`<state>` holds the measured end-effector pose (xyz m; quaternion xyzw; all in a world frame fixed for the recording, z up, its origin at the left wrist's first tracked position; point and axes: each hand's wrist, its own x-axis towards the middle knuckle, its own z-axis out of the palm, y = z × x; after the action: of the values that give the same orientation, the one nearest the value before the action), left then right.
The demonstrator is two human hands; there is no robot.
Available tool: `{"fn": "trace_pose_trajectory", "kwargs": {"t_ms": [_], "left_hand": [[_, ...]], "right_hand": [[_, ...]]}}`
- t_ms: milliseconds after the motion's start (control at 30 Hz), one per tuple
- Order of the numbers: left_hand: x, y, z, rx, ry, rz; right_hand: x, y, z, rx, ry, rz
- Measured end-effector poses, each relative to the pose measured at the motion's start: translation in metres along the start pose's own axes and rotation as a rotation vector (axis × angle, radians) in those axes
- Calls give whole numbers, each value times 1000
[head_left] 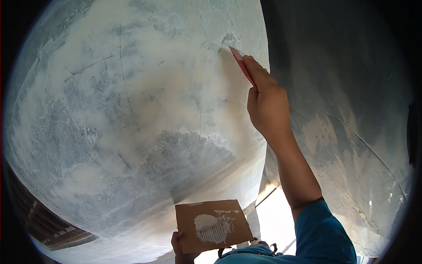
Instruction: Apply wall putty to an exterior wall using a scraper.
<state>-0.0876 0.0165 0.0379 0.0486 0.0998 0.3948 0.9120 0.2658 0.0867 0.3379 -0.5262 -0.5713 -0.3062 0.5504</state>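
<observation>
My right hand is closed around a thin red scraper, raised at the upper middle. The scraper's tip meets or nearly meets a large curved grey surface smeared with whitish filler, beside a small rough grey patch. Down at the lower middle, my left hand grips the lower left edge of a square brown cardboard piece. A mound of white paste with ridged streaks lies on the cardboard. Most of the left hand's fingers are hidden beneath it.
A second large, darker grey curved form stands at the right, with pale patches and a seam line. Between the two forms, bright light shows low down. Dark brown slats appear at the lower left under the curved surface.
</observation>
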Motion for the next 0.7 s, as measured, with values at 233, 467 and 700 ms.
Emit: {"fn": "trace_pose_trajectory", "kwargs": {"t_ms": [233,467,700], "left_hand": [[17,-8,-7,-41,-83,-35],[14,-9,-5,43,-55,-37],[30,-19,-3,-54,-146,-71]], "right_hand": [[-155,-6,49,-166,-410,-157],[-26,-7,-8,129,-169,15],[-35,-26,64,-232,-138,-315]]}}
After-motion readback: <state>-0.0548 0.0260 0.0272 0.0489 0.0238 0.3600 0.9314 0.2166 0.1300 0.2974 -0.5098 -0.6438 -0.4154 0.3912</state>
